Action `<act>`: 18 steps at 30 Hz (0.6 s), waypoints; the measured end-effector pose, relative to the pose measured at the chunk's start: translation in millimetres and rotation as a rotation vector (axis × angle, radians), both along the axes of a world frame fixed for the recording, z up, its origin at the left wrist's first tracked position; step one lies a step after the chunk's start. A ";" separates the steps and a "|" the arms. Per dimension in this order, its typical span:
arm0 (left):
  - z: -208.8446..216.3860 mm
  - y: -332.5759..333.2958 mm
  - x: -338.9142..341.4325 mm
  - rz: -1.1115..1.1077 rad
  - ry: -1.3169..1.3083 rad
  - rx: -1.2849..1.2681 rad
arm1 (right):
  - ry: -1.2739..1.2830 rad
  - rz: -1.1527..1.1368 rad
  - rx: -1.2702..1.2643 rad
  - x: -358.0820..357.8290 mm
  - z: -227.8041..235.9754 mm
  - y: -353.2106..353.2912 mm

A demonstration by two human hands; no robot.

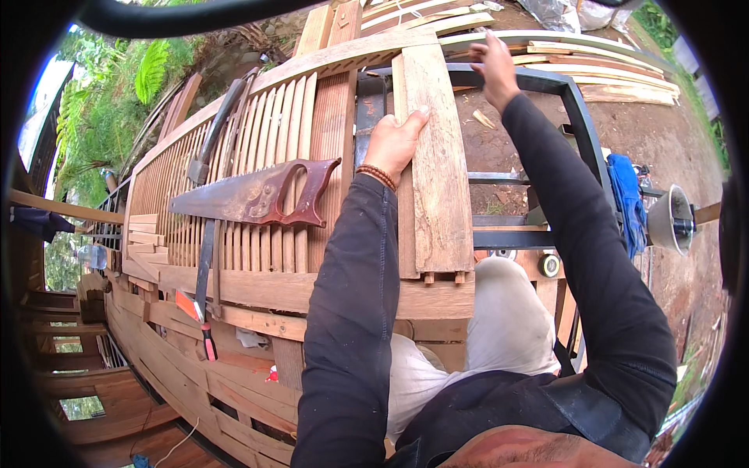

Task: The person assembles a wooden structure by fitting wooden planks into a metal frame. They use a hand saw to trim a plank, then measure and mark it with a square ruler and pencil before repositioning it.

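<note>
A thick, pale wooden board (pixel 438 179) lies lengthwise over the right end of a slatted wooden frame (pixel 281 290). Two small pegs stick out at its near end. My left hand (pixel 394 140) grips the board's left edge, its thumb on the top face and its fingers partly hidden. Beyond the board's right side, my right hand (pixel 495 69) is raised with fingers apart and nothing in it. To the left of my left arm, a handsaw (pixel 250 195) with a reddish-brown handle rests across the slats.
A hammer (pixel 214 132) and a chisel with a red-black handle (pixel 207 339) lie around the frame's left part. Small wood blocks (pixel 144 238) sit at its left end. A dark metal frame (pixel 573 101) stands at right, with a blue cloth (pixel 626 199) on it. Timber strips (pixel 608 70) lie behind.
</note>
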State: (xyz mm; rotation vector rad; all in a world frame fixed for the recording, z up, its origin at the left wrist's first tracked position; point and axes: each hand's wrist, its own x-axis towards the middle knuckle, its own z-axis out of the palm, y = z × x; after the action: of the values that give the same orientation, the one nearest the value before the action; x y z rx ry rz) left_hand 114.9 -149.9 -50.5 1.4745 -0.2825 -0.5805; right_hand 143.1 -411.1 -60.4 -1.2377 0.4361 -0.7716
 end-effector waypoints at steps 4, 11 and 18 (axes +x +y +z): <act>-6.6 3.1 6.1 0.005 -0.003 0.004 | 0.082 0.125 -0.151 67.7 -17.1 31.7; 8.9 4.4 -8.2 -0.005 -0.035 -0.033 | 0.131 0.469 0.378 19.5 -10.7 49.0; 0.1 1.6 -0.5 0.026 -0.033 0.035 | 0.047 0.679 0.502 -37.9 -6.0 85.0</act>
State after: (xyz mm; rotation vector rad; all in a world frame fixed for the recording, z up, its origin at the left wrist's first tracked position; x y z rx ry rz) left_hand 114.4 -148.3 -50.4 1.5211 -0.2803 -0.5430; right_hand 105.3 -326.0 -66.4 -0.8422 0.2006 -0.0393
